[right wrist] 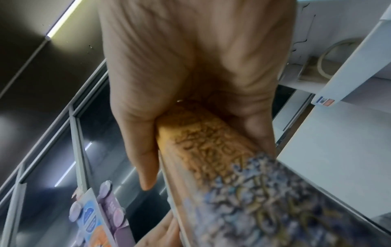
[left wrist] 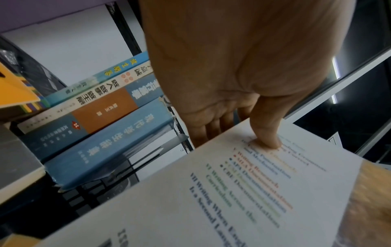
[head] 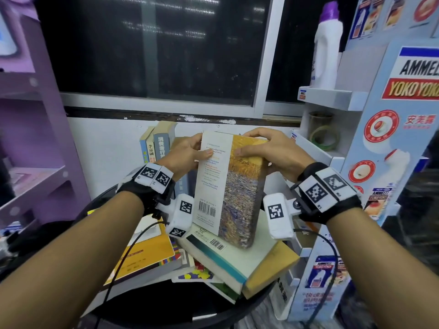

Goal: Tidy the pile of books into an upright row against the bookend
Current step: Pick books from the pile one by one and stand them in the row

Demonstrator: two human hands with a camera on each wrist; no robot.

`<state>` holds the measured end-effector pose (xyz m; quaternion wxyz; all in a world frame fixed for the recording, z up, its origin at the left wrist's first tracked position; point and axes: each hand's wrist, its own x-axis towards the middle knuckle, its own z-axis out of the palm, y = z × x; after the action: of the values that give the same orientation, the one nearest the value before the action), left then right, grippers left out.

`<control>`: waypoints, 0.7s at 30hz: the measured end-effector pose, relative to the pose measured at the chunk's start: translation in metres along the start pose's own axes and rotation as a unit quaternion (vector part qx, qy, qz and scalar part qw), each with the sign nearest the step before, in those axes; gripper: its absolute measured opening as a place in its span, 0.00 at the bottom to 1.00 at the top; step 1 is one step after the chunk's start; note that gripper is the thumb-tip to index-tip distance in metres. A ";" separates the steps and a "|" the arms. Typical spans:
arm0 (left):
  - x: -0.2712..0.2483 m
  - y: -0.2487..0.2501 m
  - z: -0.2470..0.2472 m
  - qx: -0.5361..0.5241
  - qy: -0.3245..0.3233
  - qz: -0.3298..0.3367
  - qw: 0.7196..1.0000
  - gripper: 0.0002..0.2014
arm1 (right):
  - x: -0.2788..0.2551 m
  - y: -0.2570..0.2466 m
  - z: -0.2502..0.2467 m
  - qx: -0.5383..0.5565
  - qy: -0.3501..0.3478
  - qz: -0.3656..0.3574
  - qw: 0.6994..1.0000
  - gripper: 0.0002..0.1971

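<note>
Both forearms come in from the near edge, and between them the left hand [head: 184, 154] and the right hand [head: 268, 150] hold one thick paperback [head: 228, 186] by its far end. The left thumb presses on the white back cover and its fingers go behind; the right hand wraps over the painted spine. This book's near end rests on the pile of books [head: 228, 264] that lies flat and crooked on the round black table [head: 166, 305].

I judge that the person is in the middle of lifting one book from the pile. Next it has to travel to the far left, turn upright, and stand beside the upright row [head: 155, 144] without pushing those books over.

The left wrist view shows the black wire bookend [left wrist: 118, 168] touching the blue book of the row, which the head view hides behind the hand. The right wrist view shows only the spine [right wrist: 222, 158] inside the curled fingers.
</note>
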<state>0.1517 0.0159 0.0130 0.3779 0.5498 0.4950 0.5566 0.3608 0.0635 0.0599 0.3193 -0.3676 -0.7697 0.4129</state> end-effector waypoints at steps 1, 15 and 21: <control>-0.001 0.000 -0.002 0.003 0.004 0.002 1.000 0.21 | 0.001 -0.003 0.004 -0.009 0.004 -0.002 1.000 0.22; -0.001 0.004 -0.038 0.081 0.195 0.055 0.976 0.16 | 0.011 -0.021 0.057 -0.059 0.113 -0.047 0.991 0.13; 0.003 -0.002 -0.061 0.176 0.385 0.078 0.902 0.18 | 0.021 -0.025 0.059 -0.053 0.162 -0.067 0.983 0.18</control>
<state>0.0907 0.0108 0.0180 0.0100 0.3872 0.6475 0.6563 0.2951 0.0476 0.0584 0.4469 -0.3935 -0.7516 0.2838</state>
